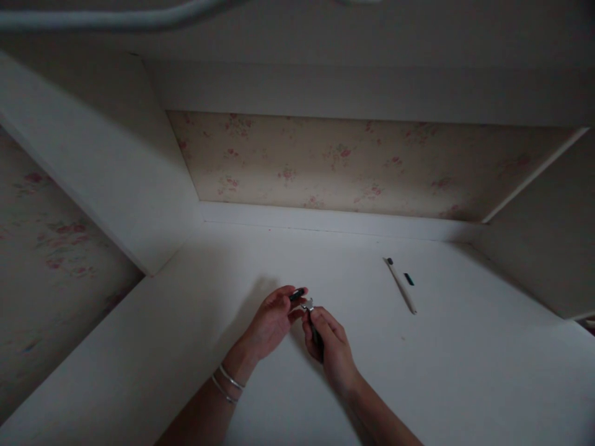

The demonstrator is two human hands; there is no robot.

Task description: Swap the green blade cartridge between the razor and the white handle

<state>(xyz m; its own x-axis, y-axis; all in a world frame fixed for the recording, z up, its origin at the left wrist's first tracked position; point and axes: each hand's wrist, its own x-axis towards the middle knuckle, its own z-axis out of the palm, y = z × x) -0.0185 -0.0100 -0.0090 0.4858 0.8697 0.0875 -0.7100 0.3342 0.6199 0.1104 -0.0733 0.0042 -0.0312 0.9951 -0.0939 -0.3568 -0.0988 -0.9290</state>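
Note:
My left hand (pixel 273 319) pinches a small black piece (pixel 296 294) with a pale spot between thumb and fingers; its exact kind is not clear. In my right hand (pixel 332 344) is a dark-handled tool (pixel 317 337) with a shiny silver metal head (pixel 308 304), its fingers wrapped round the handle. The metal head points up toward my left fingertips, just below the black piece. In this dim view I cannot tell whether the two parts touch. Both hands are held over the white tabletop (pixel 223 260).
To the right lies a slim whitish stick (pixel 402 288) with a dark tip, and beside it a short dark strip (pixel 408 279). White side panels (pixel 106 161) and a floral-papered back wall (pixel 325 164) enclose the desk. A pale curved bar (pixel 116 20) crosses the upper left.

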